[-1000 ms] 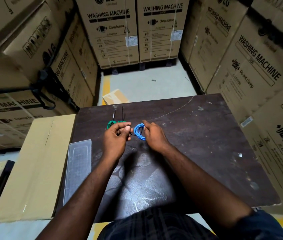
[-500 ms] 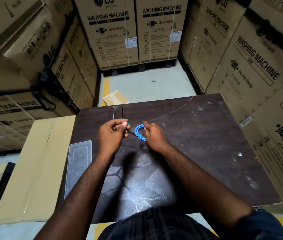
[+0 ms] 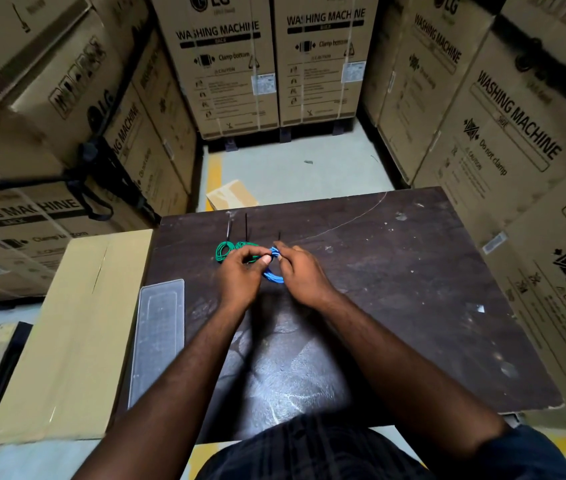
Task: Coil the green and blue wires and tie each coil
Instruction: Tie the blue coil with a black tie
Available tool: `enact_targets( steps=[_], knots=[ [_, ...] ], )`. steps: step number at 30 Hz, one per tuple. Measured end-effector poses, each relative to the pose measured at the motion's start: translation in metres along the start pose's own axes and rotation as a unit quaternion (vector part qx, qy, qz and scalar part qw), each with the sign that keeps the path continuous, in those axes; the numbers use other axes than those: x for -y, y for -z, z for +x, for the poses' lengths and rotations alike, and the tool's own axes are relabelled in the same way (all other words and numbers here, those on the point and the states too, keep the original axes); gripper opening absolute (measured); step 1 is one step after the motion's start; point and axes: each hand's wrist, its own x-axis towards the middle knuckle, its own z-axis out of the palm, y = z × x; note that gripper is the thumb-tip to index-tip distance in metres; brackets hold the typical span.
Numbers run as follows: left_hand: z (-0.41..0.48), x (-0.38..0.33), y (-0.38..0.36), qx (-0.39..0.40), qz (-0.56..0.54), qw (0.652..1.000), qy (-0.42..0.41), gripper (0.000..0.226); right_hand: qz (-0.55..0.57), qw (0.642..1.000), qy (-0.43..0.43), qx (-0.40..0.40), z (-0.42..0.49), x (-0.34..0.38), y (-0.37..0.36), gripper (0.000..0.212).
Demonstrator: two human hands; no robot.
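Head cam: green coils (image 3: 227,251) already lie on the dark surface (image 3: 395,289), apparently tied; both hands pinch the blue coil (image 3: 275,276), left hand (image 3: 240,275) and right hand (image 3: 300,271) clenched on it; tying blue looks like what's left.

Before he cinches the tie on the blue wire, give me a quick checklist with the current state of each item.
1. Coiled blue wire gathered in loops: ok.
2. Both hands on the blue coil, left hand and right hand: ok.
3. Coiled green wire lying on the dark wooden table, beside the left hand: ok.
4. Thin black cable ties lying past the green coil: ok.
5. Tie looped around the blue coil: cannot tell, fingers cover it.
6. Green coil tied: cannot tell.
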Motion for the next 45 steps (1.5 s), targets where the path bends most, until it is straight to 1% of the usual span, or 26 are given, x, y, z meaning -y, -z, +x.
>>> enact_targets(
  steps=[4,8,11,15,18,20,22,24,25,27,29,31,33,35,37,39,41,45],
  knots=[
    [0.003,-0.001,-0.007,-0.019,-0.054,0.998,0.015,0.016,0.012,1.0,0.011,0.013,0.0,0.005,-0.003,0.043],
    [0.001,-0.003,-0.011,-0.026,-0.095,0.995,-0.002,0.019,0.045,0.998,0.041,0.011,0.0,0.005,-0.004,0.037],
    [0.0,-0.004,-0.012,-0.029,-0.126,0.992,0.001,0.021,0.058,0.997,0.058,0.009,-0.001,0.004,-0.001,0.037],
    [0.0,-0.005,-0.013,-0.023,-0.142,0.99,-0.004,0.016,0.06,0.995,0.074,0.004,-0.001,0.005,0.0,0.023],
    [0.001,-0.005,-0.013,-0.018,-0.137,0.99,-0.003,0.017,0.063,0.996,0.069,-0.002,-0.001,0.005,-0.003,0.017],
    [0.002,-0.002,-0.013,-0.018,-0.146,0.989,0.009,0.018,0.061,0.996,0.06,0.001,0.0,0.003,-0.006,0.019],
    [0.003,0.004,-0.013,-0.044,-0.161,0.985,0.046,0.016,0.056,0.997,0.045,0.007,0.002,0.0,-0.009,0.028],
    [0.006,0.013,-0.012,-0.077,-0.191,0.972,0.113,0.021,0.058,0.997,0.041,0.015,0.003,-0.001,-0.009,0.034],
    [0.006,0.019,-0.012,-0.069,-0.203,0.965,0.153,0.026,0.064,0.997,0.042,0.015,0.003,0.0,-0.008,0.035],
    [0.005,0.023,-0.009,-0.011,-0.232,0.939,0.253,0.037,0.08,0.996,0.043,0.011,0.002,0.002,-0.005,0.035],
    [0.002,0.03,-0.005,0.067,-0.238,0.902,0.355,0.039,0.098,0.994,0.045,0.006,0.002,0.002,-0.003,0.031],
    [0.0,0.035,-0.002,0.131,-0.239,0.874,0.403,0.036,0.114,0.992,0.055,0.012,0.002,0.003,0.0,0.028],
    [0.002,0.034,-0.001,0.143,-0.268,0.858,0.413,0.027,0.129,0.989,0.064,0.031,0.002,0.005,0.0,0.028],
    [0.009,0.034,0.0,0.123,-0.311,0.856,0.393,0.021,0.148,0.984,0.068,0.065,0.001,0.007,0.001,0.028],
    [0.014,0.03,0.003,0.112,-0.351,0.852,0.371,0.026,0.169,0.978,0.067,0.101,0.0,0.007,0.003,0.022],
    [0.017,0.028,0.007,0.095,-0.367,0.849,0.368,0.021,0.193,0.97,0.056,0.136,-0.003,0.007,0.003,0.012],
    [0.018,0.025,0.011,0.087,-0.382,0.842,0.371,0.017,0.228,0.961,0.037,0.153,-0.005,0.005,0.002,0.013],
    [0.015,0.023,0.014,0.104,-0.434,0.81,0.379,0.019,0.289,0.943,0.008,0.165,-0.005,0.003,0.001,0.013]
  ],
)
